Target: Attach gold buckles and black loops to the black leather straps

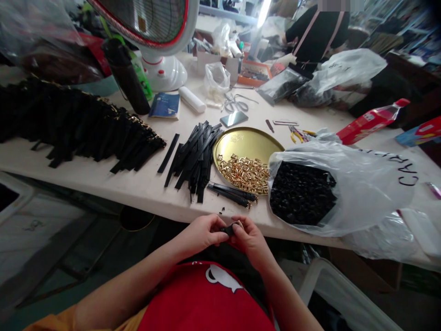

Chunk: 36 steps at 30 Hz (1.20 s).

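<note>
Just in front of the table edge, my left hand point(208, 233) and my right hand point(248, 235) meet, both with closed fingers. Between them is a short stretch of black strap point(228, 229); a small pale metallic piece, perhaps a buckle, shows at my right fingertips. Most of the strap is hidden by the fingers. Beyond my hands lie a few black straps with gold buckles point(232, 195). Behind these, a round gold tray point(246, 138) bears a heap of gold buckles point(243, 172). Plain black straps point(196, 156) are piled left of the tray.
A plastic bag point(361, 188) with small black pieces point(301, 193) stands open at right. Buckled straps point(79, 124) form a long heap at left. A fan point(163, 71), dark bottle point(126, 76), phone point(234, 119), scissors point(236, 103) and pliers point(296, 134) are farther back. One person point(319, 34) is beyond.
</note>
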Tool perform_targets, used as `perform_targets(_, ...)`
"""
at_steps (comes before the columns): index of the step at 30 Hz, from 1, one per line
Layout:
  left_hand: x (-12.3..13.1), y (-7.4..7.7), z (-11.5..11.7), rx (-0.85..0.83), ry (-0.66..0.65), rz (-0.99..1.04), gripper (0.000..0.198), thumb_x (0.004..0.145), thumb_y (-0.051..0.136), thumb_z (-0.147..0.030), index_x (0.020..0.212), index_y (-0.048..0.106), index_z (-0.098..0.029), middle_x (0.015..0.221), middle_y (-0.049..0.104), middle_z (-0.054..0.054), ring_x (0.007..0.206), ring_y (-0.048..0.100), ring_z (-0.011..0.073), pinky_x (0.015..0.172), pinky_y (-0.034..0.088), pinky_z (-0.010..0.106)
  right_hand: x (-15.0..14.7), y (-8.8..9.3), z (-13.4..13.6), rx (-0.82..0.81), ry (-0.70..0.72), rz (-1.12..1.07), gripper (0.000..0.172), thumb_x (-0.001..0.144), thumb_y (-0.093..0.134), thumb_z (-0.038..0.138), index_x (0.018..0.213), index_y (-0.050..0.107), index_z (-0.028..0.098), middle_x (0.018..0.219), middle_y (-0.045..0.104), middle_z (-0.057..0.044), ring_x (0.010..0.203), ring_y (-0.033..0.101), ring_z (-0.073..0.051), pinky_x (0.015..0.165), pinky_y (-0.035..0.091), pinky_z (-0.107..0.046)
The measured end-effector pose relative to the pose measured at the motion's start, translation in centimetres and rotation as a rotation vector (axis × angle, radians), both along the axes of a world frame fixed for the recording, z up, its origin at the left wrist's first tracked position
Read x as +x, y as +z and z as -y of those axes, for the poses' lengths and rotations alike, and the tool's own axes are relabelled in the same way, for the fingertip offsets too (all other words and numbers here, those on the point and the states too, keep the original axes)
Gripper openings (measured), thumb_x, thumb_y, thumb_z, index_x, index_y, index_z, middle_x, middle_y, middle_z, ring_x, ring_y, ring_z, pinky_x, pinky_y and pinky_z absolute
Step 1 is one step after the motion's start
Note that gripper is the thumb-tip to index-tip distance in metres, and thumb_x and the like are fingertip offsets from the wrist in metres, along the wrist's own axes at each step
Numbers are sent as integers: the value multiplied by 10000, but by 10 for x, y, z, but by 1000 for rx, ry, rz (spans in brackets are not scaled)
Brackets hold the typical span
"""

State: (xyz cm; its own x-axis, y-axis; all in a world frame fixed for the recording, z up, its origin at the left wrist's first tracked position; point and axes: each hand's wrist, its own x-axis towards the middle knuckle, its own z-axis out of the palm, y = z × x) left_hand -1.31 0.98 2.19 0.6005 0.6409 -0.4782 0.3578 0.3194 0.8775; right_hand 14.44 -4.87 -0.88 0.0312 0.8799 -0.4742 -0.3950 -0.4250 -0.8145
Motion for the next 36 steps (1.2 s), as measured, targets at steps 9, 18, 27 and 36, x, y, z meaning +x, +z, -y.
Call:
perform_targets(9, -3, 4, 2, -201, 1, 92, 257, 637, 649, -261, 825, 539, -125, 705, 601, -10, 560, 547, 93, 548, 426, 223, 6, 4, 4, -47, 143, -122, 313, 648, 700, 332, 775, 445, 203, 629, 535, 66, 478, 464, -58, 498, 351, -193)
perform_targets(18, 0, -5, 7, -103, -5, 7, 220, 701, 581, -281, 858, 586, -127, 732, 638, 23, 613, 591, 124, 582, 448, 236, 2, 5, 12, 126, 259, 508, 120, 737, 559, 296, 798, 527, 198, 576, 475, 54, 505, 434, -93, 473, 324, -216)
perform_targets(27, -3, -19, 2, -173, -64, -17, 248, 697, 581, -282, 875, 572, -109, 758, 656, 51, 646, 614, 145, 580, 449, 242, 3, -2, 7, 107, 299, 446, 159, 747, 525, 309, 856, 518, 194, 679, 528, 28, 531, 482, -94, 502, 407, -228)
perform_targets(36, 4, -3, -14, 80, -179, -158, 220, 728, 523, -305, 846, 596, -134, 741, 659, 32, 656, 605, 154, 570, 424, 229, 18, -6, 2, 144, 270, 400, 269, 787, 518, 334, 1020, 499, 199, 880, 583, -24, 681, 559, -131, 620, 467, -270)
